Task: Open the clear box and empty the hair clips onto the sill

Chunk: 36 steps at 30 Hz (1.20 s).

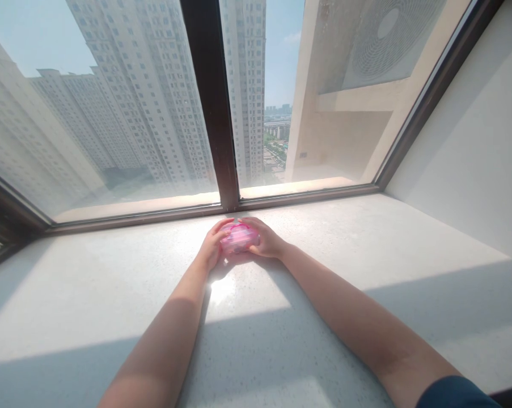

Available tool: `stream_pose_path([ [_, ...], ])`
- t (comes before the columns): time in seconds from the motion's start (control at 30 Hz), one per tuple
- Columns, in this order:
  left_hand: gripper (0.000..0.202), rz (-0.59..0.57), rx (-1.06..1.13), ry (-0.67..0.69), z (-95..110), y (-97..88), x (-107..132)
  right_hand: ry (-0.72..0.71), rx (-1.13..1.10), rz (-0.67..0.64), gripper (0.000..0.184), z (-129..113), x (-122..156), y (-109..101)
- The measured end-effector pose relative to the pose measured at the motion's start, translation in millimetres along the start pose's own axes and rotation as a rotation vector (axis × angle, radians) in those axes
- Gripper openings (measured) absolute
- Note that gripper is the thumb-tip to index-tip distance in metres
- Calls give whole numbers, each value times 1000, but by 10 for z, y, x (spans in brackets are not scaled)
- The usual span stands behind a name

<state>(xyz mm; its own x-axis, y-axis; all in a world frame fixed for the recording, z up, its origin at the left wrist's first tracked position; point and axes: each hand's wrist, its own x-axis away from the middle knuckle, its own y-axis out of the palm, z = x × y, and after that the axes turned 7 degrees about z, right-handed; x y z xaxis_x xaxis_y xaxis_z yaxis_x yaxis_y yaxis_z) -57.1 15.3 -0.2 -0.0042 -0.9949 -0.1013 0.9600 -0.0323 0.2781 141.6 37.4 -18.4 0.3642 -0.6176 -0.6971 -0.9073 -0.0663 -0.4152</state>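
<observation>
At the far side of a pale speckled windowsill [123, 277], close to the window frame, sits a small pink see-through plastic case [240, 240] with a brighter pink handle on top. My left hand [214, 242] wraps round its left side, thumb across the front. Round the right side curls my right hand [267, 238], its thumb low on the front and its fingers over the top. The case appears to rest on the sill. Its contents are too blurred to make out.
Dark brown window framing [215, 102] borders the sill at the back, with glass on both sides of the upright. A white wall [468, 153] closes the right side. Tall buildings and an outdoor fan unit [387, 39] stand beyond the glass.
</observation>
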Motion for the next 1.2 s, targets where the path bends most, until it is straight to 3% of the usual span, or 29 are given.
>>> stream_pose_path([
  [0.1, 55, 60, 22, 0, -4, -26, -27, 14, 27, -30, 81, -37, -5, -43],
  [0.27, 36, 287, 16, 43, -37, -177, -153, 82, 118, 119, 74, 19, -16, -234],
  [0.57, 17, 501, -127, 96, -88, -387, -267, 613, 664, 718, 72, 485, 122, -957],
  [0.73, 15, 581, -310, 158, -94, -426, -252, 808, 729, 772, 70, 562, 213, -1073],
  [0.87, 16, 567, -421, 185, -88, -423, -218, 873, 731, 761, 79, 557, 237, -1067],
  [0.97, 17, 538, -490, 188, -93, -412, -199, 857, 775, 832, 99, 498, 205, -1084],
  [1.07, 23, 524, -557, 184, -113, -409, -196, 644, 895, 875, 98, 386, 139, -1068],
  [1.13, 28, 496, -610, 184, -125, -409, -199, 418, 925, 768, 83, 299, 92, -978],
  [1.2, 31, 447, -680, 188, -126, -399, -199, 269, 852, 580, 64, 221, 56, -806],
])
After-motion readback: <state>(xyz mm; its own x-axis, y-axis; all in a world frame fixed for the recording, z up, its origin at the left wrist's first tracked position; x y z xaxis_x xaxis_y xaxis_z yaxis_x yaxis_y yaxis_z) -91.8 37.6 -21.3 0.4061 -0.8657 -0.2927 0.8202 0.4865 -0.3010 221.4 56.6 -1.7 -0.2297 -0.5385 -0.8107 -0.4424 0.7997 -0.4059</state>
